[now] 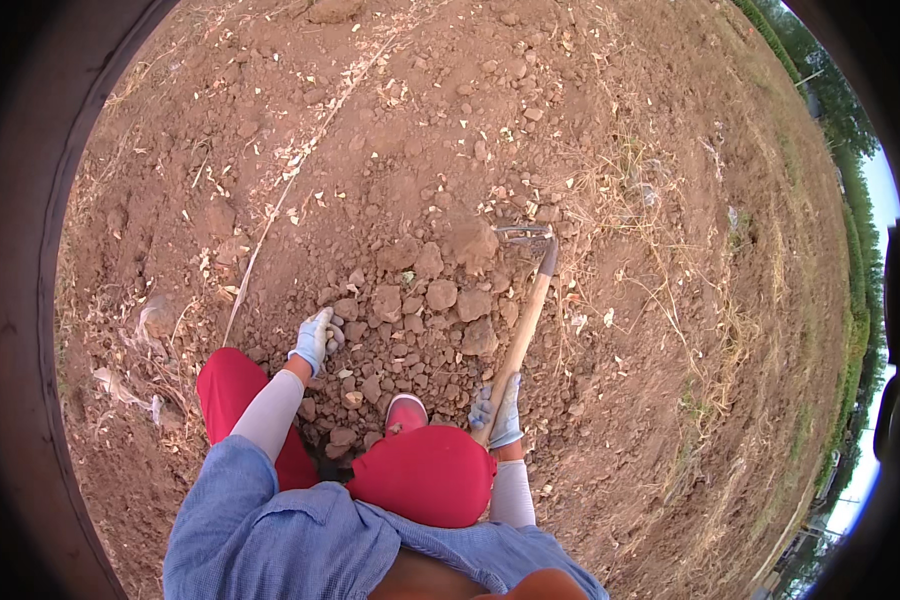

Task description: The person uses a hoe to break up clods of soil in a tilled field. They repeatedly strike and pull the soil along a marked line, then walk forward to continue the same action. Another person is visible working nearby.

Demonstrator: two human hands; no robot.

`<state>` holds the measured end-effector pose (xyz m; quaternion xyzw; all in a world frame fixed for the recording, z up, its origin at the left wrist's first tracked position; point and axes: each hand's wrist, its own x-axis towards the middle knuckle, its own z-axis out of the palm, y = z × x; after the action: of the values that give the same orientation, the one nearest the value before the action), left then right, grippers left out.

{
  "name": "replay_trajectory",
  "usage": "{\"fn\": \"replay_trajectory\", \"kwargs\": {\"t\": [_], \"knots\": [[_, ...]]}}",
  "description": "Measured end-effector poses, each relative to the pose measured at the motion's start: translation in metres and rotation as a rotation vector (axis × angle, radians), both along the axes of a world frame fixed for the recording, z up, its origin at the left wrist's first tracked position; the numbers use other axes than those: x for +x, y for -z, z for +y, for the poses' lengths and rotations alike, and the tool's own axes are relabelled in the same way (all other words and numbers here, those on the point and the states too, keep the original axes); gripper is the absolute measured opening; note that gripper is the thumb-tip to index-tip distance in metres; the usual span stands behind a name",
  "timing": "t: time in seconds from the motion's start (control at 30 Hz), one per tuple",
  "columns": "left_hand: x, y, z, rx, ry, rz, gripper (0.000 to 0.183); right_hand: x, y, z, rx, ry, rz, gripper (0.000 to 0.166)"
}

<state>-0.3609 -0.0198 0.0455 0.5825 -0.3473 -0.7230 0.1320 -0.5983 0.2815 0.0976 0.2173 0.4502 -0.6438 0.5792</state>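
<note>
My right hand (pixel 497 412), in a light work glove, is closed around the wooden handle of a pronged hand hoe (pixel 523 330). The handle slants up and to the right from beside my knee. Its metal head (pixel 526 234) rests at the soil, the prongs pointing left beside a large clod (pixel 474 244). My left hand (pixel 318 340), gloved too, hovers or rests at the small clods on the left, fingers slightly curled; whether it touches them is unclear, and nothing shows in it. Between the hands lie loose clods of brown earth (pixel 442 295).
A pale string or drip line (pixel 274 214) runs up the soil on the left. Dry grass (pixel 630 199) and plastic scraps (pixel 116 386) lie at the sides. My red boot (pixel 406 412) stands among the clods, between my bent knees. Green plants line the far right.
</note>
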Motion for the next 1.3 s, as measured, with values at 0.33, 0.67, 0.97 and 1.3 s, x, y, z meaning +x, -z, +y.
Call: {"fn": "replay_trajectory", "kwargs": {"t": [0.33, 0.67, 0.97, 1.3], "knots": [[0.000, -0.005, 0.002, -0.023, -0.004, -0.039, 0.038, -0.138, -0.086, -0.102, 0.023, 0.075, 0.648, 0.059], [-0.012, 0.000, 0.001, 0.042, -0.050, -0.034, 0.036, -0.150, 0.067, -0.122, 0.700, -0.300, 0.750, 0.065], [-0.003, -0.004, 0.000, 0.054, -0.012, -0.014, 0.035, 0.007, 0.000, 0.049, 0.359, -0.075, 0.362, 0.063], [0.005, 0.006, -0.003, 0.026, 0.000, -0.062, 0.037, -0.117, -0.073, -0.064, 0.081, 0.059, 0.697, 0.056]]}}
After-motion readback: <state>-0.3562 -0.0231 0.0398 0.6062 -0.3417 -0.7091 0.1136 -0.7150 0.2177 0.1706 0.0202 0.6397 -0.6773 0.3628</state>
